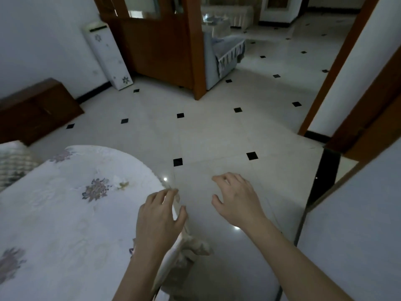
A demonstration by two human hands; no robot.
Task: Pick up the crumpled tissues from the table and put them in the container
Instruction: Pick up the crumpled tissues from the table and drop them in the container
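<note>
Nearest the camera, two bare forearms reach forward, palms down. Over the rounded edge of the worktop (65,213), which is draped in a white cloth with purple flower prints, hovers the left hand (159,216); its fingers (165,195) are loosely spread and curled, holding nothing. Right of that edge, the right hand (237,198) hangs over bare floor, fingers (219,178) likewise spread and empty. Farther along the cloth from the left hand, near the worktop's edge, lies one small crumpled tissue (120,182), pale against the fabric. No container can be made out. Beyond the worktop, the pale tiled floor (217,127) with small black diamond insets lies open toward a wooden partition (165,46). A white standing appliance (108,55) leans by the far wall, left of the partition.
</note>
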